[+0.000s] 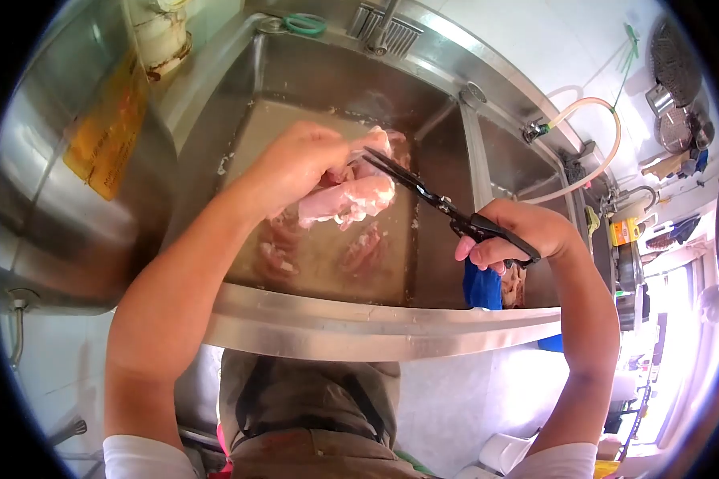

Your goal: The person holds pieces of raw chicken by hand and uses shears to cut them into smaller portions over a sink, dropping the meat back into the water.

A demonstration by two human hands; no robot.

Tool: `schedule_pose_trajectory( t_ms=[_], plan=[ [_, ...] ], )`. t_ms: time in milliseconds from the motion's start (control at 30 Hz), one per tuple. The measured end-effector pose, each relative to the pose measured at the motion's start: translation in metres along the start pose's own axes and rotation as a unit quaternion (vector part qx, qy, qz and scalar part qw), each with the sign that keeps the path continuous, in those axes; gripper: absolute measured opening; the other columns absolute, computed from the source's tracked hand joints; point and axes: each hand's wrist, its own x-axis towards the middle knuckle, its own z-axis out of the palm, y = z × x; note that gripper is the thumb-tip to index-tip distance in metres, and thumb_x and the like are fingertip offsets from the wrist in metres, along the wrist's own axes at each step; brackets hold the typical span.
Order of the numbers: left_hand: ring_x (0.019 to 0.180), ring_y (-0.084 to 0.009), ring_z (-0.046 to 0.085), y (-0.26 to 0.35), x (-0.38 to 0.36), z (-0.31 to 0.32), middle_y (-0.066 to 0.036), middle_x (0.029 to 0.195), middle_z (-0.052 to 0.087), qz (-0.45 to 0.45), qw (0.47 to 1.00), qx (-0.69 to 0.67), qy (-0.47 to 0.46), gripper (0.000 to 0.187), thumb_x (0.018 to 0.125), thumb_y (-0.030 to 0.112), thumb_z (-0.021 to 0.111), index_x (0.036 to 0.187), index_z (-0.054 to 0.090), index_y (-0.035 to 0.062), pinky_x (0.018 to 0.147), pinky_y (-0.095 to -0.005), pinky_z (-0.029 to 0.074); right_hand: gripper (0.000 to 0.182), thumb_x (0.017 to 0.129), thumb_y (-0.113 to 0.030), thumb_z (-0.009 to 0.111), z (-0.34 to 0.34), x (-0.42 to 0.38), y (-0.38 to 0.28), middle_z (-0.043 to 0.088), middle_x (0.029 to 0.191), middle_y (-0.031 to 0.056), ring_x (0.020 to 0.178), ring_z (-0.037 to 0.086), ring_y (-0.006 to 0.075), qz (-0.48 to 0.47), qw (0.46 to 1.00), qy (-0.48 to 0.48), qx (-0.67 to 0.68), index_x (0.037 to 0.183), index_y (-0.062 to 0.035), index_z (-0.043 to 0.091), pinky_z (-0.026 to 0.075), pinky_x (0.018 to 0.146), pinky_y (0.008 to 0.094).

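Over the left basin of a steel sink (335, 331), my left hand (303, 156) is closed on a pale pink piece of raw meat (347, 199), which looks like poultry. My right hand (519, 235) grips black-handled kitchen scissors (431, 198) with its fingers through the handles. Their dark blades point up and left, with the tips right at the meat beside my left fingers. Below, cloudy water (319, 271) fills the basin, and more pieces of raw meat (363, 249) lie in it, partly submerged.
A blue item (482, 286) stands in the right basin, below my right hand. Along the sink's back are a faucet (378, 40) and a green ring-shaped item (304, 24). A hose (615, 120) loops at the right. A large steel vessel (72, 184) stands at the left.
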Motion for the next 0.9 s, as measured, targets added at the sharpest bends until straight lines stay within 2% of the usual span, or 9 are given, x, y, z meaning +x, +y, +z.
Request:
schedule_pose_trajectory(
  t_ms=[100, 200, 300, 400, 500, 533, 633, 733, 900],
  plan=[
    [0.062, -0.009, 0.056, 0.004, -0.001, 0.0, -0.005, 0.073, 0.065, -0.012, 1.0, 0.022, -0.007, 0.02, 0.081, 0.009, 0.054, 0.087, 0.069, -0.0035, 0.06, -0.0239, 0.046, 0.028, 0.083, -0.024, 0.067, 0.001, 0.002, 0.002, 0.062, 0.065, 0.0054, 0.054, 0.059, 0.012, 0.013, 1.0, 0.021, -0.005, 0.086, 0.0039, 0.069, 0.045, 0.05, 0.026],
    [0.063, -0.0091, 0.056, 0.019, -0.008, 0.008, -0.005, 0.074, 0.065, -0.04, 0.996, 0.079, 0.015, 0.019, 0.08, 0.007, 0.054, 0.085, 0.069, -0.0035, 0.06, -0.0237, 0.045, 0.028, 0.084, -0.025, 0.069, 0.002, 0.001, -0.001, 0.063, 0.065, 0.0054, 0.052, 0.058, 0.0117, 0.025, 0.999, 0.024, 0.0, 0.078, 0.0022, 0.067, 0.044, 0.047, 0.0255],
    [0.062, -0.0089, 0.055, 0.03, -0.016, 0.016, -0.005, 0.073, 0.064, -0.034, 0.999, 0.043, 0.003, 0.017, 0.077, 0.006, 0.054, 0.081, 0.068, -0.003, 0.059, -0.0233, 0.043, 0.029, 0.084, -0.026, 0.069, 0.004, -0.004, -0.01, 0.063, 0.065, 0.0049, 0.051, 0.059, 0.0114, 0.07, 0.997, 0.038, -0.006, 0.076, 0.0012, 0.066, 0.043, 0.046, 0.025],
    [0.063, -0.0086, 0.054, 0.016, -0.008, 0.003, -0.005, 0.074, 0.064, -0.02, 0.994, 0.1, -0.025, 0.016, 0.075, 0.006, 0.054, 0.078, 0.066, -0.0033, 0.059, -0.0226, 0.042, 0.027, 0.082, -0.024, 0.069, 0.006, -0.006, -0.011, 0.063, 0.065, 0.0049, 0.053, 0.058, 0.0105, 0.089, 0.995, 0.028, -0.023, 0.076, 0.0018, 0.066, 0.044, 0.048, 0.0242],
    [0.065, -0.0086, 0.054, 0.004, 0.0, -0.004, -0.005, 0.075, 0.063, -0.016, 0.998, 0.053, -0.036, 0.015, 0.072, 0.006, 0.052, 0.075, 0.064, -0.0038, 0.061, -0.0217, 0.042, 0.024, 0.081, -0.021, 0.068, 0.007, -0.005, -0.004, 0.063, 0.067, 0.0054, 0.055, 0.058, 0.0099, 0.028, 0.999, 0.023, 0.002, 0.079, 0.0031, 0.068, 0.046, 0.05, 0.0242],
    [0.063, -0.009, 0.051, 0.002, 0.0, -0.004, -0.004, 0.071, 0.06, -0.016, 0.998, 0.039, -0.035, 0.013, 0.075, 0.008, 0.054, 0.071, 0.06, -0.0017, 0.059, -0.0238, 0.041, 0.024, 0.08, -0.021, 0.067, 0.007, -0.006, -0.006, 0.064, 0.067, 0.0056, 0.056, 0.058, 0.0099, 0.021, 0.999, 0.021, -0.015, 0.081, 0.0034, 0.068, 0.046, 0.051, 0.0244],
    [0.059, -0.0099, 0.046, -0.003, 0.0, -0.002, -0.003, 0.063, 0.053, -0.015, 0.999, 0.011, -0.037, 0.022, 0.08, 0.013, 0.057, 0.061, 0.053, 0.0024, 0.056, -0.028, 0.04, 0.026, 0.08, -0.022, 0.066, 0.001, -0.007, -0.007, 0.065, 0.069, 0.0061, 0.058, 0.058, 0.0106, -0.006, 0.998, 0.014, -0.062, 0.085, 0.0039, 0.068, 0.048, 0.053, 0.0252],
    [0.06, -0.0102, 0.048, -0.003, -0.001, -0.002, -0.004, 0.064, 0.054, -0.012, 0.999, 0.019, -0.041, 0.021, 0.08, 0.013, 0.057, 0.062, 0.054, 0.0021, 0.056, -0.0285, 0.041, 0.024, 0.087, -0.014, 0.066, 0.0, -0.012, -0.017, 0.069, 0.077, 0.0096, 0.061, 0.063, 0.0125, 0.057, 0.997, 0.005, -0.055, 0.099, 0.006, 0.067, 0.05, 0.055, 0.0259],
    [0.06, -0.0103, 0.049, 0.006, -0.006, 0.002, -0.004, 0.066, 0.057, 0.002, 0.999, 0.024, -0.029, 0.02, 0.079, 0.013, 0.057, 0.063, 0.056, 0.0017, 0.056, -0.0281, 0.041, 0.026, 0.086, -0.02, 0.064, 0.003, -0.018, -0.029, 0.065, 0.066, 0.0081, 0.056, 0.062, 0.0133, 0.087, 0.994, -0.006, -0.069, 0.083, 0.0051, 0.066, 0.049, 0.052, 0.0269]
  ],
)
